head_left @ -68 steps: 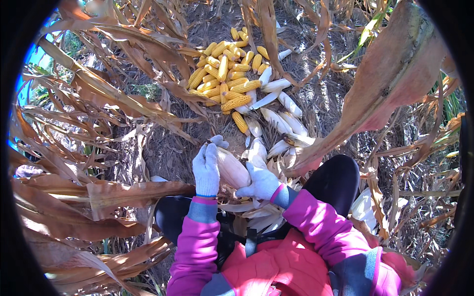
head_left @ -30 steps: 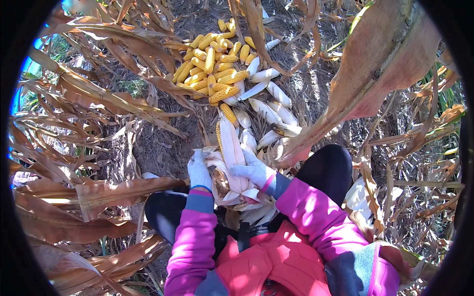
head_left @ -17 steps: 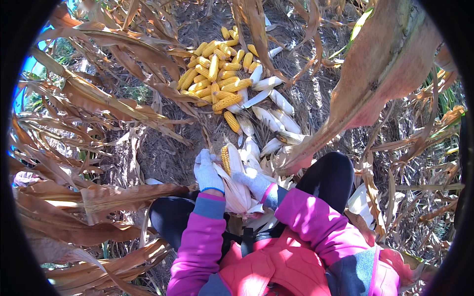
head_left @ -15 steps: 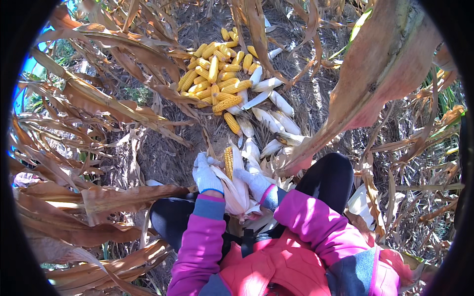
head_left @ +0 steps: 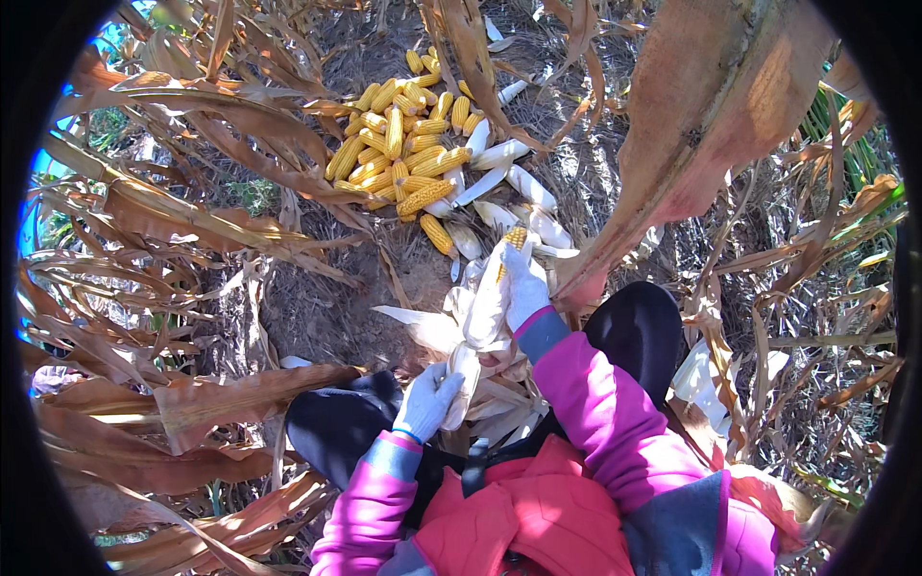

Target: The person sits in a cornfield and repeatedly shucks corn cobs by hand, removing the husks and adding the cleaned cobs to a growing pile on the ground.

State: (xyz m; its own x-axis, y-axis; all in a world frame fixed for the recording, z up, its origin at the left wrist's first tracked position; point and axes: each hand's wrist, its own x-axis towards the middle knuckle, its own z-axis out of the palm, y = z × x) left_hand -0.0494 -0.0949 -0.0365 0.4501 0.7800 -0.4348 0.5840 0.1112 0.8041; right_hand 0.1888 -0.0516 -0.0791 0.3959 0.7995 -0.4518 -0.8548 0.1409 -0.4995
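My right hand (head_left: 525, 290), in a white knit glove, is wrapped round a corn cob (head_left: 516, 238). Its yellow tip shows beyond the fingers, and pale husk runs down from it toward my lap. My left hand (head_left: 426, 405), gloved the same way, is closer to me, its thumb and fingers closed on the pale corn husk (head_left: 463, 376). Where the husk joins the cob is partly hidden by my right hand. Loose pale husk leaves (head_left: 429, 329) fan out between and beyond my hands.
A heap of bare yellow cobs (head_left: 403, 144) lies on the ground ahead. Beside it on the right are several cobs in white husk (head_left: 530, 187). Dry stalks and leaves crowd the left, and a large brown leaf (head_left: 711, 115) hangs in from the upper right.
My right hand has moved forward with the cob, and my left hand has come back toward my lap with husk. They are farther apart, and loose husk leaves now spread between them.
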